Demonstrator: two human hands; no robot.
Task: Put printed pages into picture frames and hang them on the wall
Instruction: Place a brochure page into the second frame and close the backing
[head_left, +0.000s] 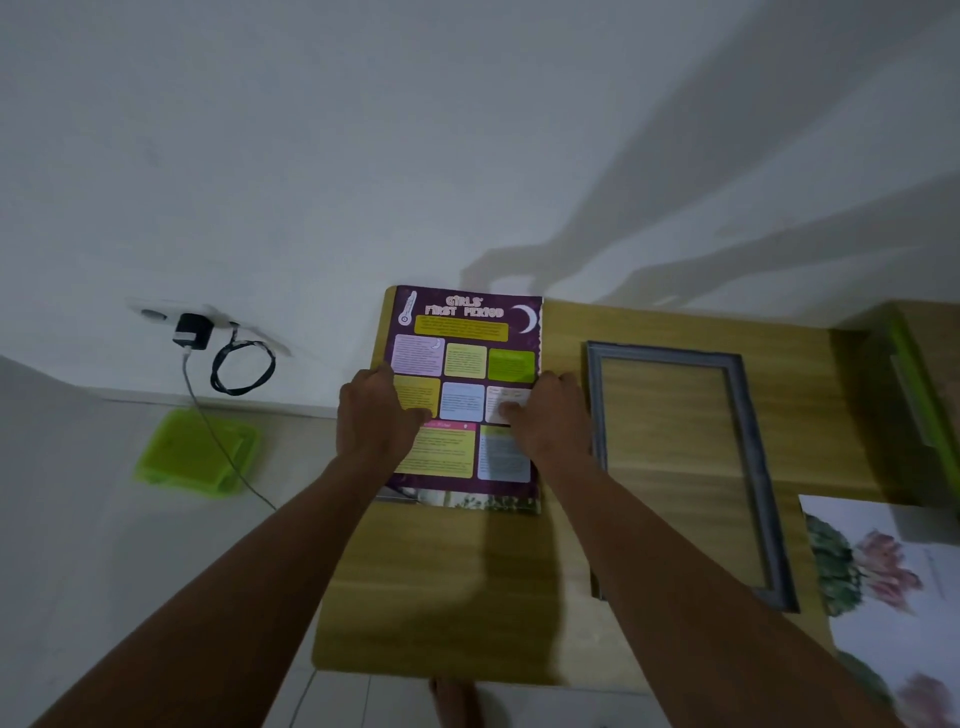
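A purple printed page with coloured text boxes lies on the wooden table near the wall. My left hand holds its left edge, thumb on the paper. My right hand holds the right edge the same way. Another printed sheet peeks out under the page's near edge. An empty grey picture frame lies flat on the table just right of my right hand. A floral printed page lies at the table's near right corner.
A white wall rises behind the table. On the floor to the left sit a green plastic tray and a plugged-in black charger with a looped cable. A green-edged object stands at the far right.
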